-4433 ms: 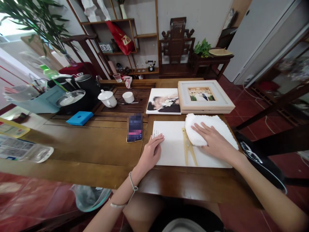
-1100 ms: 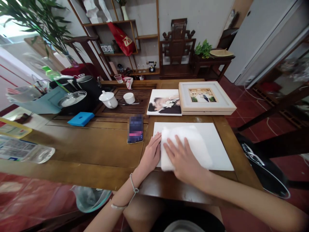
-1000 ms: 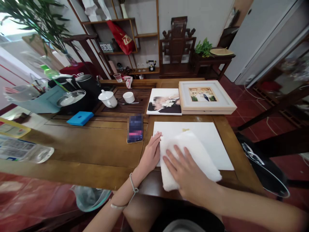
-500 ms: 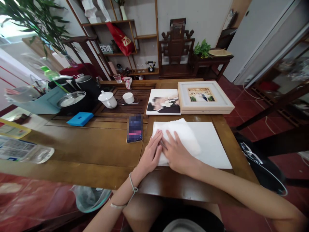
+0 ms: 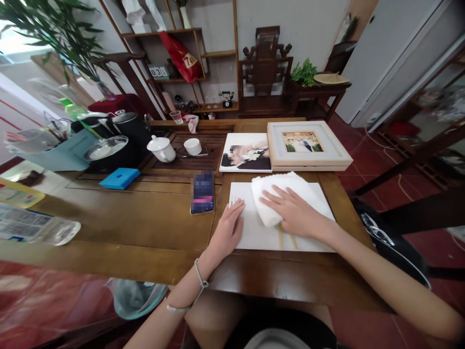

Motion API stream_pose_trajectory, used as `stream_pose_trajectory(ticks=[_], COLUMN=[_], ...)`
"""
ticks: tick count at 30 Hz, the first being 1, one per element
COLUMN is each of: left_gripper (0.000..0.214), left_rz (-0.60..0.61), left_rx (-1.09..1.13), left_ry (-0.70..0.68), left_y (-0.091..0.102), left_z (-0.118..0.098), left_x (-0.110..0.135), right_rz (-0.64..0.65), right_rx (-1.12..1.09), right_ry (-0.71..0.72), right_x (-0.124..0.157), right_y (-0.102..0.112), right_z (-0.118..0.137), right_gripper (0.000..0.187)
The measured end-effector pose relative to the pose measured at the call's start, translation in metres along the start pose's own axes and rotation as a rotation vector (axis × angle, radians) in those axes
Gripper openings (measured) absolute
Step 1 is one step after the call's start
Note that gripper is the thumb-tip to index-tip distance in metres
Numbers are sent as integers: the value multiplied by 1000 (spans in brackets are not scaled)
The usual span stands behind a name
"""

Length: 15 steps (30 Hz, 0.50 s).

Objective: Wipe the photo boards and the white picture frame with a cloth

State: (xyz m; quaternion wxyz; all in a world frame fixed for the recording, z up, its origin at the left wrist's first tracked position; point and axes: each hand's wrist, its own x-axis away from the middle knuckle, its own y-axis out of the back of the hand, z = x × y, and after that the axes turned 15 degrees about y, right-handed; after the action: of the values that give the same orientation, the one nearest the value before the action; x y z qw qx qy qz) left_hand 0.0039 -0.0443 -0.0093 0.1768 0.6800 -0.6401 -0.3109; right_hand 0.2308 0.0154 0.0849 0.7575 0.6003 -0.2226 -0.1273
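Looks out from the head, forward and down over the brown tabletop (image 5: 145, 213). Sits quite near the white cloth (image 5: 267, 186), and much farther from the wooden shelf (image 5: 220, 54) and dark chair (image 5: 267, 68) at the back. Sees wide, from the lap (image 5: 214, 315) at the bottom to the wall (image 5: 308, 24) at the top.

A pale wall (image 5: 308, 29) backs a carved chair (image 5: 267, 51) — red-tiled floor (image 5: 366, 157) below.
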Motion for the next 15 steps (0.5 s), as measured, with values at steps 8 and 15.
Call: stream_pose_trajectory(ticks=[8, 15], left_gripper=[37, 42], left_rz=[-15, -1], left_rx=[-13, -12], left_ry=[0, -17], left_y=[1, 1], left_z=[-3, -2], left_x=[-1, 0], right_rz=[-131, -172], right_rx=[-67, -56], right_ry=[90, 67], right_x=[-71, -32], right_y=[1, -15], right_z=[-14, -25], right_gripper=[77, 83])
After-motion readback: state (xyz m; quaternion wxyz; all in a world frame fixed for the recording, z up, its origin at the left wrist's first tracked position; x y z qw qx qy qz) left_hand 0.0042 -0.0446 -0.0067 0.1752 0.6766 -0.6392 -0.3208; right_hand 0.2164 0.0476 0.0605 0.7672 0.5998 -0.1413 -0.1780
